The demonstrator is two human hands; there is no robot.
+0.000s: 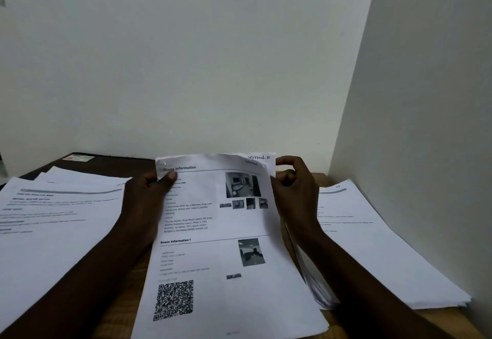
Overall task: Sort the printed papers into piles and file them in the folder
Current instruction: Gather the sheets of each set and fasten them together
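Held in the middle, tilted up toward the camera: stack of printed papers (213, 245), top sheet headed "Scene Information", QR code low on it. Clamped at the upper left corner by the left grip (149, 195), thumb pressed flat on the print, fingers hidden behind. Pinched at the upper right edge by the right grip (295, 189), thumb against curled fingers, seemingly parting the top sheet from one marked "SECTION_5" behind. Fanned loose along the lower right edge, not squared.

Likely to go wrong from here:
- Lifting two sheets as one, given such closely clinging corners.
- Creasing or tearing the curled top edge under too tight a pinch.
- Letting the fanned lower sheets slip out onto the right pile (378, 237) just beside, mixing sections.

Flanked on the other side by the left pile (58, 219), skewed and spread, so easy to drop a sheet on the wrong heap. Farther out, at the back left of the surface (322, 177), a dark flat thing (111, 163) with a sticker; whether the folder or not, cannot tell.
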